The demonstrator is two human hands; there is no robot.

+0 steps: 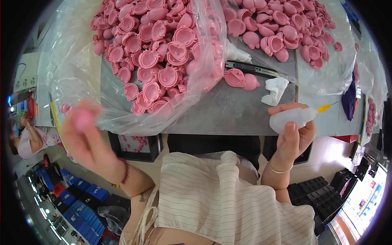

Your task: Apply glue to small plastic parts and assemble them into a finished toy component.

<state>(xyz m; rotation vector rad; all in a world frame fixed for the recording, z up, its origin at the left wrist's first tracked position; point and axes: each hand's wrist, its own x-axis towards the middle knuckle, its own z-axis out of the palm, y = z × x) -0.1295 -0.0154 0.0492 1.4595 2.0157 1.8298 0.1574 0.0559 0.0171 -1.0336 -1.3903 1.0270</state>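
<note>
My left hand [87, 139], smeared by motion, is raised off the table's front edge at the left. Its fingers close round a small pink plastic piece [83, 121], too blurred to show its shape. On the right, my right hand [297, 139] grips a translucent white squeeze bottle [286, 119], tilted so that its yellow tip [324, 108] points right and slightly up. Close by lie a crumpled white tissue [274, 90], a black utility knife [253, 69] and a pink open shell part [234, 77] beside a rounded pink one [250, 82].
Two clear plastic bags lie open on the grey table [228, 116], one with a heap of pink shell parts [151, 57] and one with another pink pile [281, 28]. A dark tray [136, 147] with pink pieces sits below the edge. Another person [32, 139] works far left.
</note>
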